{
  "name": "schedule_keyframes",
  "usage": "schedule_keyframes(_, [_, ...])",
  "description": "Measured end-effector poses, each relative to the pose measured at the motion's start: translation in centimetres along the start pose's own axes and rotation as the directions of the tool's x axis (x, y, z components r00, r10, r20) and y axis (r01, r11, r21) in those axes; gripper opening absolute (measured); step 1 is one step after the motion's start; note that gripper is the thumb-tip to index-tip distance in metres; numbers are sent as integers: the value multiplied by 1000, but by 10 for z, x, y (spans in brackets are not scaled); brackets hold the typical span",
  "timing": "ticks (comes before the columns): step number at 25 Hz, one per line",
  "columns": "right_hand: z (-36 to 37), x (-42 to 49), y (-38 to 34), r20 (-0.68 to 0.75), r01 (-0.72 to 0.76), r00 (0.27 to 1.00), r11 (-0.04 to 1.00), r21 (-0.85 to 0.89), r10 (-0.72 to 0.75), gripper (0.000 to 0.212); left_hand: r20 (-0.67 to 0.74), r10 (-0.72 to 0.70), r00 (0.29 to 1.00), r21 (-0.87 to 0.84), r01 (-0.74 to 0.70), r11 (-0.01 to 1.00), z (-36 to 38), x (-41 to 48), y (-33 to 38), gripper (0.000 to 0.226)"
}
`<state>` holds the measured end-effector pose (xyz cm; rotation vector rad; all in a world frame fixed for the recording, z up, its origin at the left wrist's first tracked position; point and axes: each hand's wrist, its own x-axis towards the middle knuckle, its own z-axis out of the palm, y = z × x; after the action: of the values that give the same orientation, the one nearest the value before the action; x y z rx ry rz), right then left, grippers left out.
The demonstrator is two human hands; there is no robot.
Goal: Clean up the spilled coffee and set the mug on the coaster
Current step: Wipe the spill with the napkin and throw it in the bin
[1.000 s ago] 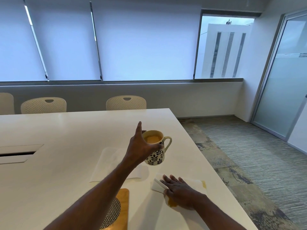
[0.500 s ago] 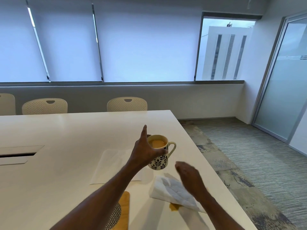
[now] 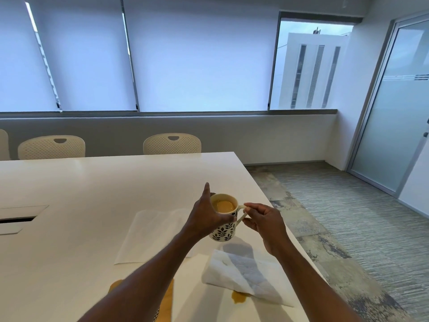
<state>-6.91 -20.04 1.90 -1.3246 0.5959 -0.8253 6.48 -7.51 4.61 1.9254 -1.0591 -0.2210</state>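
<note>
1. A slot [image 3: 18, 219] is cut into the white table [image 3: 81, 194] at far left; chairs [image 3: 171, 143] stand behind it under blinds.
2. A flat white napkin [image 3: 148, 233] lies left of centre, and the wooden coaster [image 3: 166, 298] shows at the near edge, mostly hidden under the left forearm.
3. The left hand [image 3: 205, 218] wraps the patterned mug [image 3: 224, 225] by its body, holding it lifted above the table, with coffee inside.
4. The right hand [image 3: 264, 219] has its fingers [image 3: 249, 206] pinched on the mug's handle.
5. Below, a crumpled paper towel [image 3: 241, 273] lies partly over a brown coffee spill [image 3: 239, 297], near the table's right edge.
6. Carpeted floor [image 3: 348, 228] lies open to the right, up to a frosted glass door [image 3: 399, 108].
</note>
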Motion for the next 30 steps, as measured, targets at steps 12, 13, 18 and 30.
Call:
schedule_keyframes(12, [-14,46,47,-53,-66,997,996,-54,63,15,69,-69,995,-1,69,998,40,33,-35,122])
schedule_keyframes(13, [-15,49,50,-50,-74,996,996,-56,71,15,77,-71,995,-2,71,997,42,35,-37,122])
schedule_keyframes(18, [-18,60,60,-49,-81,996,993,-85,77,14,98,-65,993,4,65,998,48,43,-45,123])
schedule_keyframes(30, [-13,54,62,-65,-70,997,942,-327,52,22,167,-82,982,-10,85,996,50,41,-58,129])
